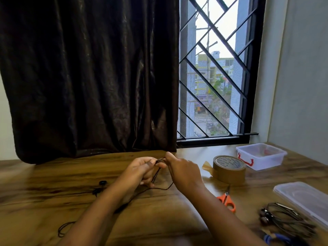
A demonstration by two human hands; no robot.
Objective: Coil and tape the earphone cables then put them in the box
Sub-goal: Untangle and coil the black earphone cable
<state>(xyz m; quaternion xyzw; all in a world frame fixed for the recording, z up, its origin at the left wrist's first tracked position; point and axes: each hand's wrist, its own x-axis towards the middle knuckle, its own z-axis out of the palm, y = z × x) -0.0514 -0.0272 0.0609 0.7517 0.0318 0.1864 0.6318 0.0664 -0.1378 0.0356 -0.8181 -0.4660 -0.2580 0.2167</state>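
Step in hand: coiling, by the look of it; no tape is on the black earphone cable [156, 173] yet.
Left hand [142, 172]: just left of the tape roll [229, 169], fingers curled round a few hanging loops of the black cable.
Right hand [182, 169]: between the left hand and the tape roll, thumb and forefinger pinching the cable at the top of the loops.
Loop count: blur hides it; perhaps three or four turns.
Loose run: from the hands the cable trails left of the tape roll and toward the person, across the surface [53, 183]; the earbuds [102, 183] lie well left of the tape roll.
Tape roll: lies flat, its free end sticking out toward the right hand.
Scissors [227, 199]: just in front of the tape roll, on the person's side.
Box [260, 163]: just behind and right of the tape roll, open; its lid [305, 197] lies off, to the right of the tape roll.
Grey earphones [287, 219]: right of the tape roll and nearer the person, beside the lid, uncoiled.
Next move: likely more turns until the loose run is taken up, the left hand keeping the bundle tight; then tape, which needs one hand freed.
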